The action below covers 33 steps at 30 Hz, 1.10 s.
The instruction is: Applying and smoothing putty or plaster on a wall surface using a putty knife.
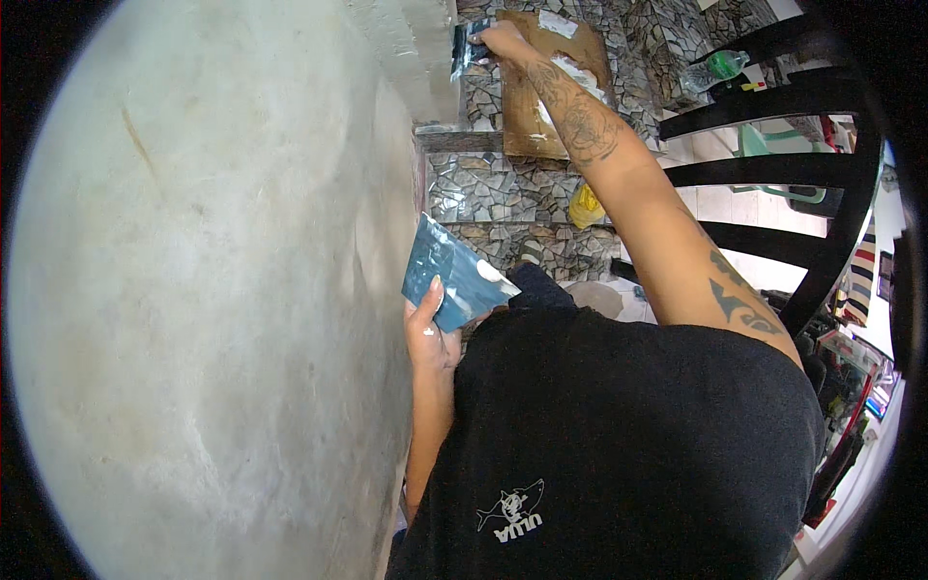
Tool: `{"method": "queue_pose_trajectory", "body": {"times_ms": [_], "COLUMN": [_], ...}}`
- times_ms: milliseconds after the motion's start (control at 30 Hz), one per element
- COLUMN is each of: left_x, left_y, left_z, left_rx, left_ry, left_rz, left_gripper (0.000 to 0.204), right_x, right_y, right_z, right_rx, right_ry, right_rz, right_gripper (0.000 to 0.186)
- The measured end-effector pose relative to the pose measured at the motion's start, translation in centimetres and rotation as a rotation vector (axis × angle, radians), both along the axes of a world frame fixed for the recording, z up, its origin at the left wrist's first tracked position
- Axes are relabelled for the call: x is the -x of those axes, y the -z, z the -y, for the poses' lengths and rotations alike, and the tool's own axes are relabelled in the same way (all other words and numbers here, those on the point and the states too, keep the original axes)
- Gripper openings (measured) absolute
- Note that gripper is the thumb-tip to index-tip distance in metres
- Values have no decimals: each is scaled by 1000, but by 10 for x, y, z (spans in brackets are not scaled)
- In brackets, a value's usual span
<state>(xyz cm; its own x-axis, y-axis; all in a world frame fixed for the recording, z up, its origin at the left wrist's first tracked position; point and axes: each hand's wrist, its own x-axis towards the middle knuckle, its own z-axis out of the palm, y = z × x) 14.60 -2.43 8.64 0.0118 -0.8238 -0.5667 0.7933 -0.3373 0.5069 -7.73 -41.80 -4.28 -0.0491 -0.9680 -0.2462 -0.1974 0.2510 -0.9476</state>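
My left hand [432, 329] grips a flat blue-grey panel [452, 275] close to the wall. Its thumb presses on the face, and a white lump of paste clings near one corner. White smears also mark the skin of this hand. Far ahead, my outstretched right hand [505, 41] is closed on a smaller dark blue flat spreader [470, 53] with whitish streaks. That spreader is beside the edge of the grey wall [411, 68]; whether it touches the plaster cannot be told.
Stone-patterned steps [474, 188] drop away below me. A brown cardboard sheet [527, 116] with white patches lies under my right forearm. Nearby are a yellow bag [586, 207] and a plastic bottle [720, 68]. A black slatted railing [754, 169] bounds the right side.
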Motion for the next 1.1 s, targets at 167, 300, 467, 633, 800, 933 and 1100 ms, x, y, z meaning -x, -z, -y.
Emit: {"method": "queue_pose_trajectory", "body": {"times_ms": [167, 300, 467, 633, 800, 933, 1100], "left_x": [2, 0, -1, -2, -4, -1, -4], "left_y": [1, 3, 5, 9, 11, -4, 0], "left_z": [2, 2, 0, -1, -3, 0, 2], "left_rx": [-28, -43, -48, -45, -18, 2, 24], "left_ry": [-2, 13, 16, 34, 57, 132, 165], "left_rz": [3, -17, -33, -22, 14, 17, 8], "left_gripper": [29, 29, 28, 28, 30, 33, 34], "right_x": [-5, 2, -10, -20, -41, -28, -33], "right_y": [-26, -40, -61, -99, -156, -150, -161], "right_z": [-6, -1, -6, -22, -52, -36, -26], "right_rx": [45, 183, 158, 166, 37, 270, 206], "right_ry": [12, -87, -42, -54, -10, -69, -85], "right_rz": [-28, -88, -35, 97, 81, 135, 132], "right_gripper": [15, 18, 12, 11, 9, 7, 6]}}
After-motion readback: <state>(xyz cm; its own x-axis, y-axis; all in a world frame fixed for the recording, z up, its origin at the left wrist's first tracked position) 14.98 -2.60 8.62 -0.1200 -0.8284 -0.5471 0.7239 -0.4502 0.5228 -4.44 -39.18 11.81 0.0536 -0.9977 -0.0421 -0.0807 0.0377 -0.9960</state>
